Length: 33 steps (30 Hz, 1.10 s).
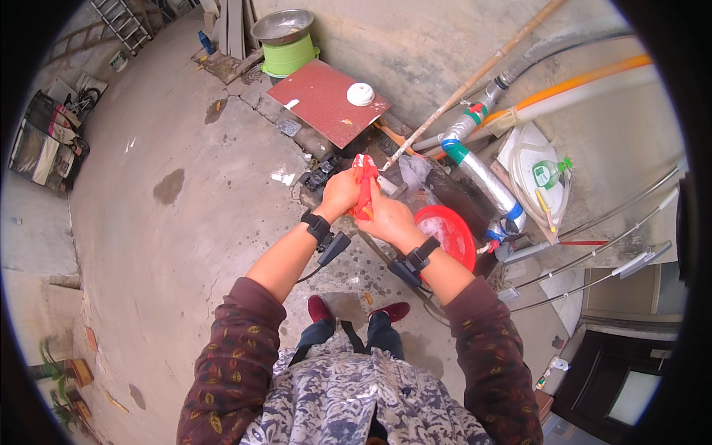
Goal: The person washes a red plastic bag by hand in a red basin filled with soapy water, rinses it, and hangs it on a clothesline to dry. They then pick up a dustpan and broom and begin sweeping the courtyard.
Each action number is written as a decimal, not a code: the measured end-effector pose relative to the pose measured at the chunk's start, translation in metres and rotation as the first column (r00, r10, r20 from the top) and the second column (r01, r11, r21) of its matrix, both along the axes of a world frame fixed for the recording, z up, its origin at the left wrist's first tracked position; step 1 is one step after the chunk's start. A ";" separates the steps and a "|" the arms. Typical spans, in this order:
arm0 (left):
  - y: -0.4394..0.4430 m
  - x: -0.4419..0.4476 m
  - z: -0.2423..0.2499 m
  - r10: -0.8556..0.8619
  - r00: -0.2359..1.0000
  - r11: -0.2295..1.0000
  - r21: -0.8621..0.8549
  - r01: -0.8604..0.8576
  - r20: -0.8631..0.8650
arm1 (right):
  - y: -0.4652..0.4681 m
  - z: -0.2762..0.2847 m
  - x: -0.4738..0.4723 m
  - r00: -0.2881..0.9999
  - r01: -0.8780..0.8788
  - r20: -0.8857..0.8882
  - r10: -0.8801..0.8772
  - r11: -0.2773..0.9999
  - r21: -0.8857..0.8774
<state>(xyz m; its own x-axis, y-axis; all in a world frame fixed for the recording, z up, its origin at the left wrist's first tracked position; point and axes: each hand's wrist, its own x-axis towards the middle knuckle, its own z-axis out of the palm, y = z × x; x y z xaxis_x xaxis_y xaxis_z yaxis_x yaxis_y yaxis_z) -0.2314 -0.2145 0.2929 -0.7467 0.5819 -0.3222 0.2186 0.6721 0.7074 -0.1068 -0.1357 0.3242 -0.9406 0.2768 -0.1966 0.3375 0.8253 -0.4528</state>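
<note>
A bunched red cloth (365, 192) with some white on it is squeezed between my two hands, out in front of me. My left hand (340, 192) grips it from the left side. On the other side my right hand (386, 217) closes around its lower part. Parts of the cloth are hidden by my fingers. Just right of my right wrist stands a red plastic basin (464, 233) with whitish suds (439, 227) inside. Behind the basin lies a greyish wet cloth (414, 171).
A reddish board (328, 103) carries an upturned white bowl (360, 94). Beyond it, a metal basin (282, 26) tops a green bucket (288, 55). Foil-wrapped pipe (478, 178) and a bamboo pole (473, 83) lean at the wall. A green-capped bottle (548, 173) is at right.
</note>
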 end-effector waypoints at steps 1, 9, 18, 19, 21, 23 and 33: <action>-0.016 -0.009 0.004 -0.009 0.999 0.996 0.093 0.005 0.043 | -0.013 0.004 -0.010 0.999 -0.033 0.011 0.033 0.999 0.037; -0.158 -0.071 -0.009 -0.399 0.557 0.427 0.685 -0.591 0.729 | -0.054 0.005 -0.079 0.956 0.040 -0.153 -0.252 0.626 -0.779; -0.148 -0.014 -0.037 -0.240 0.338 0.212 0.389 -0.896 0.910 | -0.082 0.019 -0.066 0.881 0.067 0.370 -0.295 -0.695 -0.716; -0.140 -0.012 -0.029 -0.303 0.417 0.132 0.471 -0.872 0.857 | -0.081 0.020 -0.061 0.861 0.088 0.415 -0.294 -0.717 -0.691; -0.124 -0.005 -0.010 -0.389 0.530 -0.005 0.573 -0.819 0.754 | -0.076 0.018 -0.052 0.863 0.025 0.339 -0.374 -0.639 -0.769; -0.114 0.000 0.008 -0.389 0.577 0.060 0.645 -0.762 0.718 | -0.065 0.015 -0.043 0.842 -0.005 0.333 -0.424 -0.623 -0.782; -0.043 0.002 0.046 -0.251 0.967 0.884 0.400 0.243 -0.034 | 0.007 0.014 0.003 0.969 0.168 0.187 -0.163 -0.124 -0.978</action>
